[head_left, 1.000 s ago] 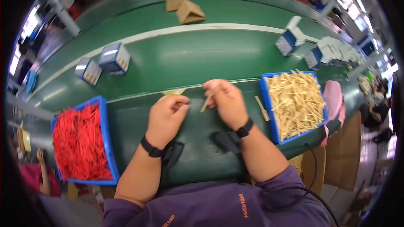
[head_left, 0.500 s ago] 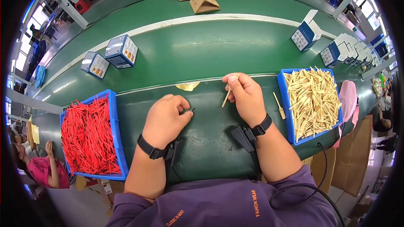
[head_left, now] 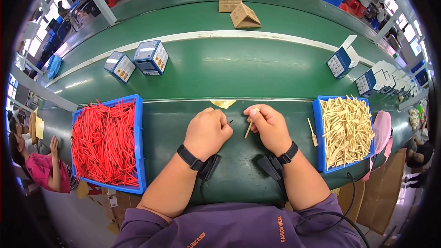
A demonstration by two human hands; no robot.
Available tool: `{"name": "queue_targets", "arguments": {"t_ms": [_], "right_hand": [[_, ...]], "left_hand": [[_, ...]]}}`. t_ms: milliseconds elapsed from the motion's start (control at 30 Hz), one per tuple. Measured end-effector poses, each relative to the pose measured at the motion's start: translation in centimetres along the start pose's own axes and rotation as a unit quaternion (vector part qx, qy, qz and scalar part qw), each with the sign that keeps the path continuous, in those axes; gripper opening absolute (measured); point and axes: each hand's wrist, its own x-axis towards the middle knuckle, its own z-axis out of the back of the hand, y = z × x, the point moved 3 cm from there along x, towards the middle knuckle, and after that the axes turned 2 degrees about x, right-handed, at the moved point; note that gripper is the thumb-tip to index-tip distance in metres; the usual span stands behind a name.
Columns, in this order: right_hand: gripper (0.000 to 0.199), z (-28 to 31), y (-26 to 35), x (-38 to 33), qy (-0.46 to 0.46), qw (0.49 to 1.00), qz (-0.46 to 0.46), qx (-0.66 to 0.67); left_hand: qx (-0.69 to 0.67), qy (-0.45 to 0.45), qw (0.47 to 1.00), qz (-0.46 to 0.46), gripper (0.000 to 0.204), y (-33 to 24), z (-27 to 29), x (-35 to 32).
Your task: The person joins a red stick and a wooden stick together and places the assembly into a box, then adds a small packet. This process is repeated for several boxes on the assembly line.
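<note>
My left hand [head_left: 206, 133] is closed above the green bench, its back toward me. Only a short dark tip [head_left: 230, 121] of something thin sticks out by its fingers; the rest is hidden. My right hand [head_left: 271, 128], also closed, pinches a thin cream stick [head_left: 248, 131] between thumb and fingers, its lower end pointing down and left. To the left, a blue tray [head_left: 139, 142] is heaped with thin red sticks [head_left: 105, 142] with dark ends. A second blue tray [head_left: 320, 138] on the right holds many cream sticks [head_left: 347, 131] with flat wider ends.
One loose cream stick [head_left: 312, 132] lies beside the right tray. A yellow scrap [head_left: 223, 104] sits at the bench's back seam. Farther back are blue-and-white boxes [head_left: 151, 58], several open boxes [head_left: 374, 79] and folded cardboard [head_left: 245, 17]. A pink cloth [head_left: 382, 131] hangs at right; another person [head_left: 46, 170] is at left.
The view has shifted, so the bench and trays appear lower. My left hand has come closer to my right hand. The right hand keeps its pinch on the cream stick.
</note>
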Motion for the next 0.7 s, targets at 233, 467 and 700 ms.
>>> {"name": "queue_targets", "arguments": {"t_ms": [233, 467, 700], "right_hand": [[0.025, -1.8, -1.2, -0.3, 0.040, 0.992, 0.009, 0.123], [0.024, -2.2, -1.2, -0.3, 0.022, 0.984, -0.008, 0.177], [0.023, -1.8, -1.8, 0.1, -0.017, 0.983, -0.001, 0.186]], "left_hand": [[-0.297, 0.020, 0.953, 0.055, 0.007, 0.2, -2.6, 0.1], [-0.468, 0.023, 0.880, 0.076, 0.003, -0.6, -3.5, -0.1], [-0.454, 0.005, 0.887, 0.088, 0.002, -1.0, -3.8, 0.2]]}}
